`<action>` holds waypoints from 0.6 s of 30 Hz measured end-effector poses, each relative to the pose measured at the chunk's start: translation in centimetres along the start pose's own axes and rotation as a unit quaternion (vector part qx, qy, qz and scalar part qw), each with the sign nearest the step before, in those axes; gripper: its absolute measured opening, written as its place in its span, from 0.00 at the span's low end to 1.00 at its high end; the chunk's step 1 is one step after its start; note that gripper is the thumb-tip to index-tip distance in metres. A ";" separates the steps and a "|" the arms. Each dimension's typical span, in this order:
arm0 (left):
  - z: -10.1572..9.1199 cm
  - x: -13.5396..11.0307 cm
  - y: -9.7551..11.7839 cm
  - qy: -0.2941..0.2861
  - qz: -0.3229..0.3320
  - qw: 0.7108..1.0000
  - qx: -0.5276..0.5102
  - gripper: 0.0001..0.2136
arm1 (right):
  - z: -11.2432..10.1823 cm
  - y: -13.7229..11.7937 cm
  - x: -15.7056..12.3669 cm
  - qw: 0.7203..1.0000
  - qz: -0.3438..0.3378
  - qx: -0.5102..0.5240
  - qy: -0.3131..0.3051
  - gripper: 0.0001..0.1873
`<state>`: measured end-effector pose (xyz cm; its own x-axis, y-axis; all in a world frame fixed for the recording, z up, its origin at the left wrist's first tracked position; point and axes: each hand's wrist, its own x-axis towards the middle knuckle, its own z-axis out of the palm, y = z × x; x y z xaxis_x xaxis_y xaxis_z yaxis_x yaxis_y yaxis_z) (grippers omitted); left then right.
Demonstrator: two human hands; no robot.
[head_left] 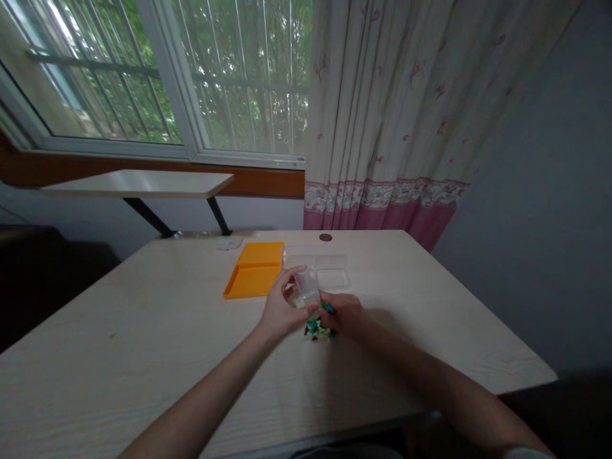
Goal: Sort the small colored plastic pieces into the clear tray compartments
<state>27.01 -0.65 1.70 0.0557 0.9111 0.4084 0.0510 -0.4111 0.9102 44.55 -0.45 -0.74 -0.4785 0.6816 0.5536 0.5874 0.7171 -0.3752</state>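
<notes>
My left hand [282,308] is wrapped round a clear plastic cup [306,284], which is tilted above the table. Close beside it, my right hand [345,312] has its fingers curled at the cup's lower end. Small blue and green pieces [327,307] show at those right fingers, partly hidden by them. Below the hands, a little heap of small green, blue, yellowish and dark pieces [319,329] lies on the table; they are too small to name. Behind the cup stands a clear divided plastic tray [333,278], partly covered by the hands.
An orange two-part tray [253,280] lies left of the clear tray on the pale wooden table [167,344]. A small whitish object [229,243] and a round brown cable-hole cover [326,237] are near the back edge. A raised shelf [157,183] stands at the back left.
</notes>
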 end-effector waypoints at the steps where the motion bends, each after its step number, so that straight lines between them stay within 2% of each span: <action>1: -0.1 0.0 0.0 -0.005 0.003 1.000 -0.014 0.29 | -0.1 0.1 0.1 0.999 0.012 0.012 0.027 0.14; 4: -0.5 0.2 0.1 -0.052 0.005 0.996 -0.076 0.32 | -1.0 0.6 0.3 0.987 0.075 0.080 0.119 0.14; 6: -0.8 0.5 -0.1 -0.088 -0.011 0.986 -0.140 0.34 | -1.6 0.9 0.5 0.970 0.117 0.158 0.143 0.13; 8: -1.0 0.8 -0.4 -0.124 -0.039 0.967 -0.221 0.33 | -1.8 1.2 0.8 0.940 0.154 0.258 0.160 0.13; 11: -1.4 1.0 -0.8 -0.197 -0.102 0.923 -0.315 0.30 | -1.4 1.7 1.3 0.863 0.219 0.417 0.181 0.15; 13: -1.7 0.9 -0.8 -0.234 -0.134 0.900 -0.343 0.29 | -0.9 2.2 1.7 0.805 0.277 0.501 0.158 0.16; 16: -1.8 0.6 -0.8 -0.263 -0.153 0.886 -0.351 0.31 | -0.5 2.8 1.9 0.735 0.348 0.572 0.110 0.15; 18: -1.7 0.6 -0.9 -0.268 -0.160 0.886 -0.342 0.31 | -0.6 3.2 2.0 0.709 0.368 0.593 0.101 0.15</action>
<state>25.26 0.31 1.30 0.6231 0.7568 0.1975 -0.4569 0.1473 0.8772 45.84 3.10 -0.41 -0.1537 0.9858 -0.0674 -0.3906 -0.1232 -0.9123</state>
